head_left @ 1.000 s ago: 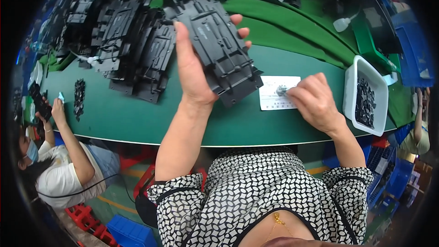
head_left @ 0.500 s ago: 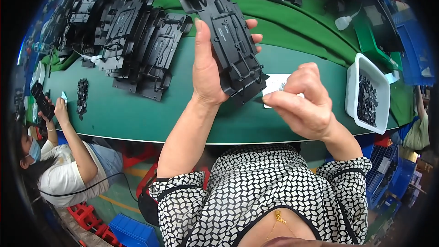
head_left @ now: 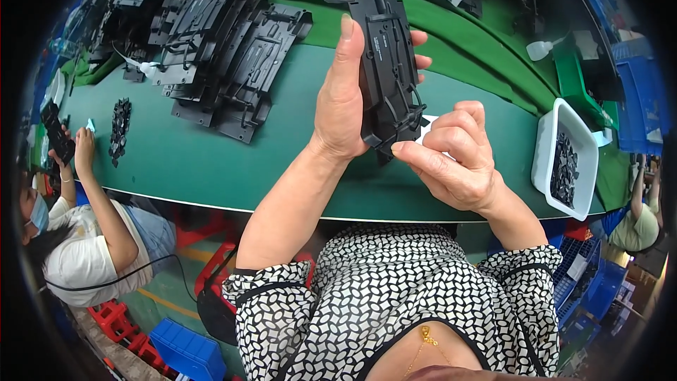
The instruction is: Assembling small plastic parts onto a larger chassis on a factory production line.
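Panel of black plastic [head_left: 382, 53], gripped in the left hand [head_left: 340, 102], hangs above the tabletop [head_left: 176, 162] in from its near edge, the right hand [head_left: 453, 159] curled closed, contents hidden, at the panel's lower end.

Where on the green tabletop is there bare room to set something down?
Bare tabletop lies between the pile of small black parts, the stacked black chassis plates and the left forearm; a narrower strip lies between the right hand and the white tub. Those plates crowd the table's far left.
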{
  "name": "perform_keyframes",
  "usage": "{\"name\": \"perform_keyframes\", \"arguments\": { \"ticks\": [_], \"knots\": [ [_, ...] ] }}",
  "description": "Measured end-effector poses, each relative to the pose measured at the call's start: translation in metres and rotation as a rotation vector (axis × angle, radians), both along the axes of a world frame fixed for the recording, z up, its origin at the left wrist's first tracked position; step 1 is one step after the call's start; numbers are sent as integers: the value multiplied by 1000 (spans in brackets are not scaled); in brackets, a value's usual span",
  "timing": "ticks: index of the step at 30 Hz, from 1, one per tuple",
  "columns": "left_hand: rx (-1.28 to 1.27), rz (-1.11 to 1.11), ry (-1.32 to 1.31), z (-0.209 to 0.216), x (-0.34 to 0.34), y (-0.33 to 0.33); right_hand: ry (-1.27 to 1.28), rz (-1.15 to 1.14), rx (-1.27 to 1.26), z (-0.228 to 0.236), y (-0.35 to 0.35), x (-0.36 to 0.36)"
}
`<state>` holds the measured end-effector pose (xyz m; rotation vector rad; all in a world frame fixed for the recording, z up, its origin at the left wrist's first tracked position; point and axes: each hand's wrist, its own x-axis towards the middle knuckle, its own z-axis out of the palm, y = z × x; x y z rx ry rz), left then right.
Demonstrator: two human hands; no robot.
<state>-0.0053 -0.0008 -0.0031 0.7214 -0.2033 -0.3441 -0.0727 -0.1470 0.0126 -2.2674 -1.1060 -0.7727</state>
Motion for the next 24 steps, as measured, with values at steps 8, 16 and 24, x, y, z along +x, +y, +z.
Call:
{"name": "perform_keyframes", "arguments": {
  "ticks": [8, 16, 24],
  "knots": [
    [13, -23, -20, 0, 0, 1, -6, 4, -16, -1, 1, 0],
    [12, -33, -15, -1, -1, 0, 3, -8, -20, -2, 2, 0],
    [25, -33, -39, 0, -1, 1, -40, 13, -50, -1, 3, 1]
  ]
}}
